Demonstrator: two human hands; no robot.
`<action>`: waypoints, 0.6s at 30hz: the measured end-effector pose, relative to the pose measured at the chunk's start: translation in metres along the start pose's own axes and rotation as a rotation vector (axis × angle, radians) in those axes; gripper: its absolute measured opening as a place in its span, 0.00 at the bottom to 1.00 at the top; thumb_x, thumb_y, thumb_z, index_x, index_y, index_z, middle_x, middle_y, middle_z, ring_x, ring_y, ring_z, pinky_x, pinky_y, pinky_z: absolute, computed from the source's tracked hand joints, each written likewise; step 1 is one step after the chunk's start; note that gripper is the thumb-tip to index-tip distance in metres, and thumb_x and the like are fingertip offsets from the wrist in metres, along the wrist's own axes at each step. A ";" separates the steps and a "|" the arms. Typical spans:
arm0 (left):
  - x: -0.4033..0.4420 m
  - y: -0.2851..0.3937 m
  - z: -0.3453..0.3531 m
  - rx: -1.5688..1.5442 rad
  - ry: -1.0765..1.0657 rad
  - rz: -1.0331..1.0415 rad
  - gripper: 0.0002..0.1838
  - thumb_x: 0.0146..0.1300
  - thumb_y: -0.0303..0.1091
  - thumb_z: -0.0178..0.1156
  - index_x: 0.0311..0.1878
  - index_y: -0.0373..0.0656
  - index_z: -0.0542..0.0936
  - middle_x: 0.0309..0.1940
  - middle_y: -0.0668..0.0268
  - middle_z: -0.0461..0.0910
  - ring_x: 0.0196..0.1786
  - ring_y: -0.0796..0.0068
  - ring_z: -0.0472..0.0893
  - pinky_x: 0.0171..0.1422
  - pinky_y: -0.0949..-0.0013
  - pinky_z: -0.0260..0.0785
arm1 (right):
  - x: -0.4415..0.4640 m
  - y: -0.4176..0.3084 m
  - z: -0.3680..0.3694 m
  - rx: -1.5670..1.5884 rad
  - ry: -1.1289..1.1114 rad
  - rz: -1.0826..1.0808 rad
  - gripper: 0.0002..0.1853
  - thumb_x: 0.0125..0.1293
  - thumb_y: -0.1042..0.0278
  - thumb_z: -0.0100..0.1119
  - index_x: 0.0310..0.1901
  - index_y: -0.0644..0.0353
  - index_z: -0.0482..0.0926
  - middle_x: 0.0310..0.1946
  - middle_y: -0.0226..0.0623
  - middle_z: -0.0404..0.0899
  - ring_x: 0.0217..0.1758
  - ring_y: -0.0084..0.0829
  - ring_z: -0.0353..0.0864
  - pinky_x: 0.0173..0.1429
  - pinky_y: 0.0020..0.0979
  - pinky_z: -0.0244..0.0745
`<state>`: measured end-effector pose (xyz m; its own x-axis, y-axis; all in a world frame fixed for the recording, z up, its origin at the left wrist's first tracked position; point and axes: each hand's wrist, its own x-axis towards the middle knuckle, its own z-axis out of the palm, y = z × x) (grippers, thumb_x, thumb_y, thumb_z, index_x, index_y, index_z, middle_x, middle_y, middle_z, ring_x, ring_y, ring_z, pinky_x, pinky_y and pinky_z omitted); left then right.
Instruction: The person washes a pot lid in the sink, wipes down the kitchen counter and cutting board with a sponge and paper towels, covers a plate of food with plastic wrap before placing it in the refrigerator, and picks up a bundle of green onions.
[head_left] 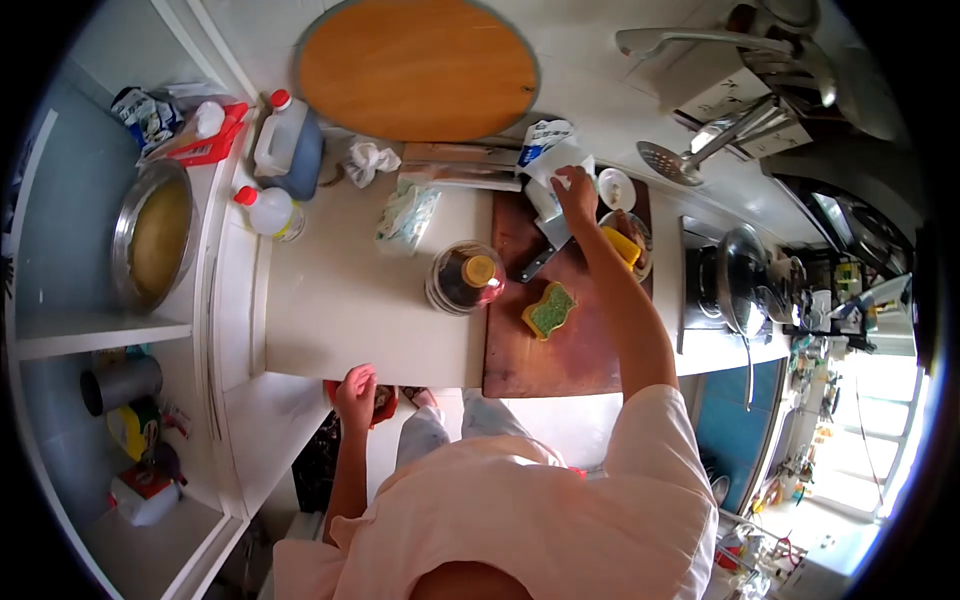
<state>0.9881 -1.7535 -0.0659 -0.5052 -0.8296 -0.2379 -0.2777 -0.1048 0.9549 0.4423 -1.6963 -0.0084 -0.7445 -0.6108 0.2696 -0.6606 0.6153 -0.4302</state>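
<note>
sheet [558, 160]: one, white, thin and creased, at the far end of the cutting board [515, 345], under and beside the right hand [577, 192]; whether it is paper or plastic, i cannot tell.
sheet's look: pale, uneven edges, a bright upper part and a narrower piece hanging down toward the knife [540, 264].
right hand: one, arm stretched over the board, fingers bent and drawn in at the sheet; whether they pinch it, i cannot tell.
left hand [356, 395]: one, near the front edge of the counter [320, 325], fingers loosely curled and a little apart, holding nothing.
on the cutting board: one knife with a black handle; one sponge [550, 310], yellow with a green face, nearer the person.
right side of the board: one small white bowl [616, 188] with pale bits inside; one dish [645, 262] with something yellow [622, 246] and something brown in it.
packet: one blue and white packet [547, 132], just behind the sheet.
left of the board: one big bottle [466, 277] with a yellow cap and dark contents, upright.
farther left: one clear bag [408, 215] with green marks; one crumpled tissue [371, 162].
red-capped containers: two, one jug [288, 150] with dark contents and one smaller bottle [270, 213].
against the wall: one oval wooden board [418, 70].
left shelf: one metal basin [155, 238].
stove side: one pan [740, 280] with a long handle.
</note>
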 end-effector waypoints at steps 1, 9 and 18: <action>-0.001 -0.006 0.003 -0.002 -0.018 -0.020 0.12 0.63 0.25 0.58 0.48 0.34 0.75 0.43 0.59 0.80 0.47 0.71 0.80 0.53 0.71 0.73 | 0.002 -0.008 0.002 -0.075 -0.009 -0.042 0.15 0.53 0.59 0.64 0.41 0.53 0.80 0.42 0.37 0.76 0.51 0.41 0.73 0.54 0.43 0.67; -0.012 0.006 0.034 -0.006 -0.021 -0.102 0.11 0.63 0.26 0.58 0.47 0.34 0.76 0.42 0.59 0.81 0.45 0.72 0.81 0.52 0.72 0.74 | 0.028 -0.004 0.027 -0.354 -0.152 -0.079 0.10 0.55 0.57 0.61 0.34 0.53 0.81 0.38 0.34 0.79 0.50 0.38 0.75 0.56 0.48 0.66; -0.011 -0.003 0.042 -0.034 -0.050 -0.092 0.11 0.63 0.25 0.57 0.48 0.33 0.75 0.41 0.59 0.81 0.44 0.73 0.82 0.49 0.74 0.73 | 0.043 0.034 -0.020 0.663 0.132 0.191 0.10 0.63 0.62 0.59 0.33 0.61 0.79 0.29 0.31 0.81 0.32 0.23 0.76 0.39 0.26 0.71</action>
<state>0.9605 -1.7214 -0.0738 -0.5192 -0.7875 -0.3321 -0.2969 -0.1982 0.9341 0.3861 -1.6914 0.0054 -0.8749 -0.4309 0.2212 -0.3500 0.2467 -0.9037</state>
